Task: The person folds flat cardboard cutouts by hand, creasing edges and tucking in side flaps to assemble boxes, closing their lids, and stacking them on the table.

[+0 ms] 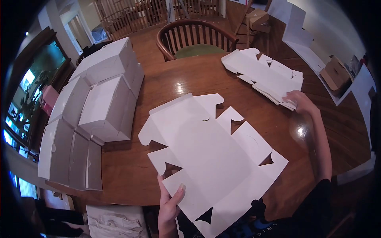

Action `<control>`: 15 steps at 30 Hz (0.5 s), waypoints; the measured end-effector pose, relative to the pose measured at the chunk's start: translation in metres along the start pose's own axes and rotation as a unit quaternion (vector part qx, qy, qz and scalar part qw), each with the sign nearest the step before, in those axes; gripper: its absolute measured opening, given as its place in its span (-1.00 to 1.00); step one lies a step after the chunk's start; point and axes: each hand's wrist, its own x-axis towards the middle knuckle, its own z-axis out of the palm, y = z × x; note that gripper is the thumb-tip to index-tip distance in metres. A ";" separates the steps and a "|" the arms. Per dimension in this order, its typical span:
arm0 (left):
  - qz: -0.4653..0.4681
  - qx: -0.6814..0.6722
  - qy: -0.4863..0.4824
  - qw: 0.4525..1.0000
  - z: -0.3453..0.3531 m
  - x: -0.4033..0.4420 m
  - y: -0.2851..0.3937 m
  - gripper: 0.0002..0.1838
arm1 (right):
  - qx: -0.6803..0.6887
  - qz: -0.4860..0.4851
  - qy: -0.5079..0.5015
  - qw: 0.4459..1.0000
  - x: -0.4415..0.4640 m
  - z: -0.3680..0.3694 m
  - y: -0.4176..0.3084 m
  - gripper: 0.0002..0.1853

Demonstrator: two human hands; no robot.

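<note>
My left hand (pixel 170 202) is closed on the near left edge of a flat white cardboard box blank (pixel 206 146), thumb on top. The blank is unfolded, with flaps and cut-outs along its sides, and is held tilted over the near edge of the table. Out to the right, my right hand (pixel 303 102) rests its outstretched fingers on the near right end of a stack of flat white box blanks (pixel 270 77). Its thumb is not clearly visible.
Folded white boxes (pixel 105 105) are piled on the left of the wooden table (pixel 158 81). A wooden chair (pixel 198 37) with a green seat stands at the far side. Brown cardboard boxes (pixel 335 73) lie beyond the right side, and a cloth-covered seat (pixel 115 222) is below left.
</note>
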 end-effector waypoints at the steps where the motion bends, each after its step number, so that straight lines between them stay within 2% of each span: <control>1: -0.004 0.025 -0.004 1.000 0.000 0.001 0.000 -0.19 | -0.018 0.025 0.032 0.999 -0.011 -0.009 -0.027 -0.24; 2: 0.000 0.025 0.004 1.000 0.001 0.002 0.001 -0.19 | -0.035 0.049 0.063 0.996 -0.020 -0.017 -0.052 -0.26; 6: 0.017 0.043 -0.007 0.999 0.007 0.012 0.007 -0.14 | 0.010 -0.014 0.139 0.990 -0.041 -0.029 -0.126 -0.32; 8: 0.066 0.058 -0.018 0.996 0.010 0.020 0.010 -0.11 | 0.079 -0.095 0.277 0.953 -0.053 -0.024 -0.161 -0.42; 12: 0.105 0.062 -0.030 0.992 0.004 0.032 0.012 -0.09 | 0.131 -0.247 0.456 0.845 -0.070 0.014 -0.208 -0.91; 15: 0.114 0.065 -0.006 0.991 0.006 0.035 0.020 -0.07 | 0.259 -0.265 0.478 0.797 -0.074 0.051 -0.222 -0.82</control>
